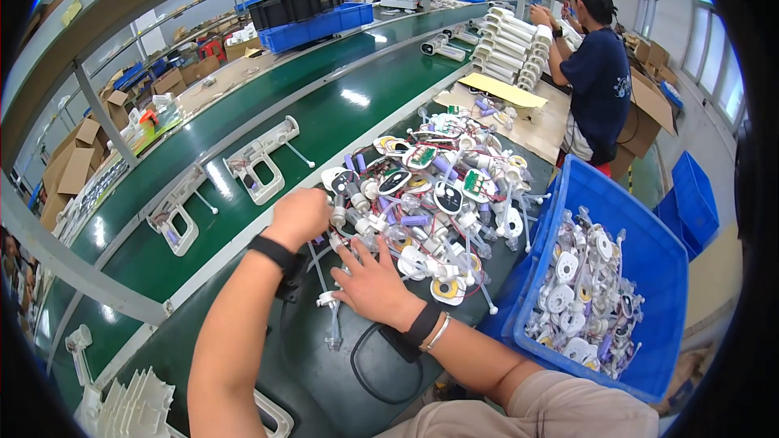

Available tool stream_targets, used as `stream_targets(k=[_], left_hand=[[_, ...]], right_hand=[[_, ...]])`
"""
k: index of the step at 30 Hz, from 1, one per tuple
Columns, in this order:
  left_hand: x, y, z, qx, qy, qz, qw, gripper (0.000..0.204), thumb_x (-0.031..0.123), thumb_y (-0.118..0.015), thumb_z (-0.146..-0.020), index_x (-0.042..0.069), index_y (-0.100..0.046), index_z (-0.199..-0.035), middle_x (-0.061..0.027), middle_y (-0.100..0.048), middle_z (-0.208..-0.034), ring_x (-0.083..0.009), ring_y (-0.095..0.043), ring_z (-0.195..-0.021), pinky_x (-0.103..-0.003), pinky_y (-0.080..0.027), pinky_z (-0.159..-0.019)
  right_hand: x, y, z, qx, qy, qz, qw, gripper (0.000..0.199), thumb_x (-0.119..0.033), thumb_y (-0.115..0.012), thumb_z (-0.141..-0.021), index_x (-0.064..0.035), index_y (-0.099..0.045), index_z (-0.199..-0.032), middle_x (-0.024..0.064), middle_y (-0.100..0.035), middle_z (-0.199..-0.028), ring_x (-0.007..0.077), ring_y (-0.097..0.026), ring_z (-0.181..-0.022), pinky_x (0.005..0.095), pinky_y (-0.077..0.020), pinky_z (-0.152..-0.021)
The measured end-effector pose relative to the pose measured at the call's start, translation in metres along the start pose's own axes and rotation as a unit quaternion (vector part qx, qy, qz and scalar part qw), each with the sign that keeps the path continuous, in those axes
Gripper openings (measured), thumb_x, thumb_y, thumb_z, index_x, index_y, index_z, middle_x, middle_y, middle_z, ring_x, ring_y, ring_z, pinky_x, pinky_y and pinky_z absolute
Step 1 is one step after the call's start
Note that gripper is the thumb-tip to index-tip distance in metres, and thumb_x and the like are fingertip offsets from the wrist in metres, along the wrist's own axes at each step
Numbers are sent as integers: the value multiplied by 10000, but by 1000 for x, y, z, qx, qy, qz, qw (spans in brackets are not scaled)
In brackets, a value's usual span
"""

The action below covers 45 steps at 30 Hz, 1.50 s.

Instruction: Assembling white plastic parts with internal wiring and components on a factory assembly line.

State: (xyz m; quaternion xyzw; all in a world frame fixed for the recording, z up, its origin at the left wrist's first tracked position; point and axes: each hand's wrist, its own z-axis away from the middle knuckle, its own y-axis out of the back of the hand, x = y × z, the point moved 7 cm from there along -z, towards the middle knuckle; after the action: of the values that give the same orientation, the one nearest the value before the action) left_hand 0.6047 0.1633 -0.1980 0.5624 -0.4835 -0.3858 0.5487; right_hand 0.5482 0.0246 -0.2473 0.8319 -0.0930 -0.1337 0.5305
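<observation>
My left hand (302,216) is closed around a small white part at the near edge of a heap of small assemblies (434,186): white plastic pieces, purple cylinders, green circuit boards and thin wires, on the dark mat. My right hand (372,280) lies flat, fingers spread, on the heap's near side, touching white parts and clear tubing (331,312). Both wrists wear black bands.
A blue bin (649,251) of similar white parts stands at the right. A green conveyor belt (324,113) carries white housing shells (261,161) on the left. Stacked white shells (134,405) sit bottom left. Another person (596,73) works at the far right beside stacked white housings (507,45).
</observation>
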Motion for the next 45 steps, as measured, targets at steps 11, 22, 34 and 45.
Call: stream_targets(k=[11, 22, 34, 45], left_hand=[[-3, 133, 137, 294, 11, 584, 757, 286, 193, -598, -907, -7, -609, -1111, -20, -637, -947, -79, -587, -819, -245, -504, -669], [-19, 128, 248, 223, 114, 726, 641, 251, 221, -467, -966, 8, -463, -1098, -103, -602, -1011, -214, -655, -871, -348, -558, -752], [6, 140, 288, 227, 74, 646, 725, 318, 248, -575, -926, -11, -544, -1108, -55, -602, -897, -98, -590, -751, -277, -555, -616], [24, 162, 304, 376, 12, 303, 876, 214, 117, -646, -831, 34, -624, -1027, -105, -633, -828, -158, -578, -608, -256, -436, -525]], right_hand=[[-20, 69, -36, 174, -13, -407, 896, 557, -195, -717, -760, 18, -462, -1207, 187, -582, -1043, 328, -593, -915, 365, -474, -811], [-94, 71, -6, -145, -21, -707, 692, 267, -171, -675, -835, -23, -544, -1015, 18, -574, -816, 73, -539, -698, 238, -453, -605], [-129, 101, 10, -50, 113, -593, 796, 239, -168, -722, -796, -1, -589, -904, 39, -609, -848, 109, -542, -677, 246, -433, -611], [-189, 46, 44, -442, 68, -795, 410, 588, -180, -618, -891, -18, -332, -1378, 41, -591, -825, 119, -597, -667, 256, -499, -606]])
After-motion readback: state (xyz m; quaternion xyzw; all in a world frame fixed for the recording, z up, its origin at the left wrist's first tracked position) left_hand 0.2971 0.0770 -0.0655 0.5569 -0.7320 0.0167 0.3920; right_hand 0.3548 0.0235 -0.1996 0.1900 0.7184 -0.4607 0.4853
